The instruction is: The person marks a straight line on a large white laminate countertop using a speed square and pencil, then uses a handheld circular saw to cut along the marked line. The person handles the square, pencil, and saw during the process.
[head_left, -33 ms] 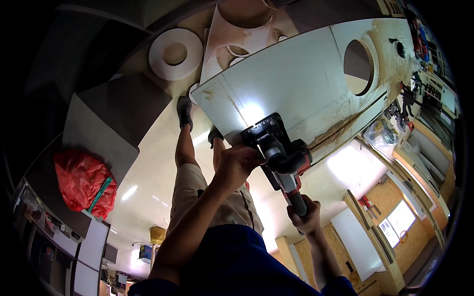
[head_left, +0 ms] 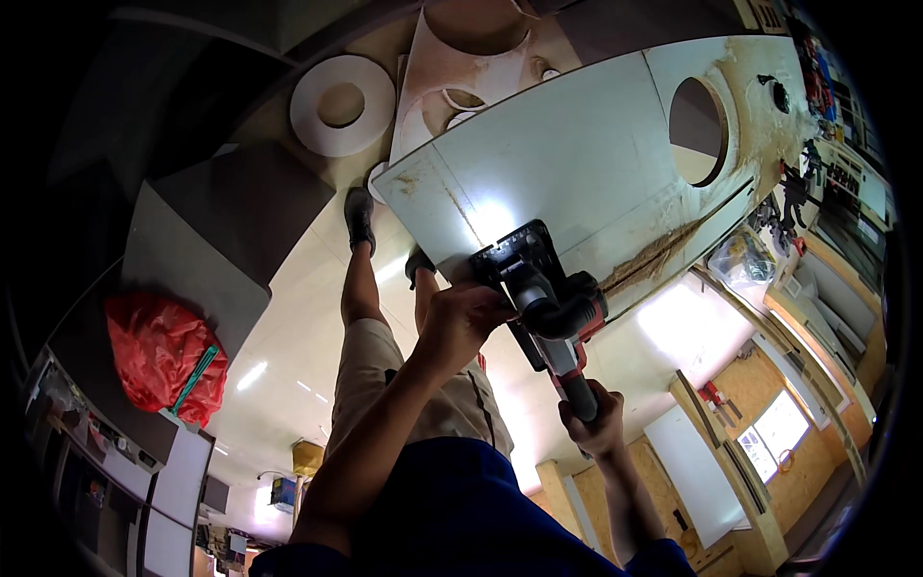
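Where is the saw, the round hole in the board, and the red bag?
power saw (head_left: pixel 553 303), head view, on its black and red body.
round hole (head_left: pixel 696 132), head view, in the opening's middle.
red bag (head_left: pixel 154 356), head view, on its crumpled middle.

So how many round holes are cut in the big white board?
1 clear round hole, near the far right end of the white board. The power saw and the left hand cover part of the near edge, so another could be hidden there.

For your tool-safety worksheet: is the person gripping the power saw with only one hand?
No: the left hand steadies the power saw body, the right hand grips its rear handle.
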The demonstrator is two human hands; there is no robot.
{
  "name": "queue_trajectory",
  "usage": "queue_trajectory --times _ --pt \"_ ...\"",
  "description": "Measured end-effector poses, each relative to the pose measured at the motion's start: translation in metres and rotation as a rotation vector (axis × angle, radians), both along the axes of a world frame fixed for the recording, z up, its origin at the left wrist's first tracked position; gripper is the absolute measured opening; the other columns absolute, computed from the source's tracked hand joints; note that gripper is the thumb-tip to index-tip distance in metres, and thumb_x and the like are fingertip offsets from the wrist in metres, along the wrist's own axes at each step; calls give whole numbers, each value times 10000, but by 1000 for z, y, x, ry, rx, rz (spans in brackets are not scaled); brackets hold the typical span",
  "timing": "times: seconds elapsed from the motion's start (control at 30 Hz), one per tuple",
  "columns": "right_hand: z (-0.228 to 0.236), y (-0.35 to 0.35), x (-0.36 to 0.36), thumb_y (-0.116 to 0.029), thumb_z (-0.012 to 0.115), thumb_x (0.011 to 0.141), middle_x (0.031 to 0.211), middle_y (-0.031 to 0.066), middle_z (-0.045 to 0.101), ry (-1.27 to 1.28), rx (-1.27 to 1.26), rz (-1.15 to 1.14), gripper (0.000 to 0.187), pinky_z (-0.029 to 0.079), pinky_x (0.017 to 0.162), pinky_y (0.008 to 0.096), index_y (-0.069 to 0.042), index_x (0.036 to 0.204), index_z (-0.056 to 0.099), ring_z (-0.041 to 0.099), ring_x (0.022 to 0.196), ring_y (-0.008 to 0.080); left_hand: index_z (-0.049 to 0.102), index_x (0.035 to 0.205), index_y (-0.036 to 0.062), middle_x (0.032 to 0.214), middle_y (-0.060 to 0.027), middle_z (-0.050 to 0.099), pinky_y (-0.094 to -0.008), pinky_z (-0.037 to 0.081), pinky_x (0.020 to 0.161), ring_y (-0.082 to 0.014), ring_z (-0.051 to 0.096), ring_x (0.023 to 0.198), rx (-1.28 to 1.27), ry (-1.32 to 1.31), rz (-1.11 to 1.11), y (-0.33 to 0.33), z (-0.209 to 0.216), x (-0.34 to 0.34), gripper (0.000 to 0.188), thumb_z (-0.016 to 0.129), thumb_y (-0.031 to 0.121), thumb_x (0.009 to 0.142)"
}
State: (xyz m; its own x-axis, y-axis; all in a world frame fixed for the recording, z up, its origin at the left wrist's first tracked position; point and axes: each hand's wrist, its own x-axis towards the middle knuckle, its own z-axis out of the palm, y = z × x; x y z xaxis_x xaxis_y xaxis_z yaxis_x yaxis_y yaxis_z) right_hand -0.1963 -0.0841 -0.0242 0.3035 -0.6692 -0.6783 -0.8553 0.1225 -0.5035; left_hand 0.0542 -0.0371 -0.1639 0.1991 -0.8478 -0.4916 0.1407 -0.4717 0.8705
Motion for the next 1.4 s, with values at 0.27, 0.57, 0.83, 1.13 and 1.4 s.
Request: queue_trajectory --times 0.27,0.57,0.83,1.13,1.4 --pt "2 -3 4 -138 755 770 609 112 624 -16 17 2 263 511 552 318 22 961 671 646 524 217 755 1003 4 907 -101 733 -268 556 733 -160 711 823 -19 59 -16 -5 9 6 129 774 -10 877" --pt "2 -5 3 -143 749 774 600 104 610 -19 30 22 259 503 541 317 20 955 662 630 509 222 746 1008 -1 907 -98 711 -265 551 721 -153 701 819 -3 113 -2 -4 10 5 124 772 -2 886" --pt "1 -5 3 -145 754 782 585 100 590 -33 28 29 227 484 522 314 8 914 650 600 488 212 736 984 -4 886 -105 701 -290 534 690 -172 683 784 -33 76 -3 -5 8 6 100 769 11 891" --pt "-1 -5 1 -144 743 774 580 98 577 -30 22 39 198 471 511 316 -1 861 637 573 477 207 737 1000 0 894 -105 708 -284 561 729 -172 707 827 -2 80 -33 -8 14 10 111 765 -1 893" --pt "1 -5 1 -150 740 777 584 96 579 -22 31 41 200 476 513 318 -1 864 639 575 479 204 738 986 -2 895 -103 718 -291 560 711 -167 707 812 -41 59 -14 -6 12 7 112 784 24 887"
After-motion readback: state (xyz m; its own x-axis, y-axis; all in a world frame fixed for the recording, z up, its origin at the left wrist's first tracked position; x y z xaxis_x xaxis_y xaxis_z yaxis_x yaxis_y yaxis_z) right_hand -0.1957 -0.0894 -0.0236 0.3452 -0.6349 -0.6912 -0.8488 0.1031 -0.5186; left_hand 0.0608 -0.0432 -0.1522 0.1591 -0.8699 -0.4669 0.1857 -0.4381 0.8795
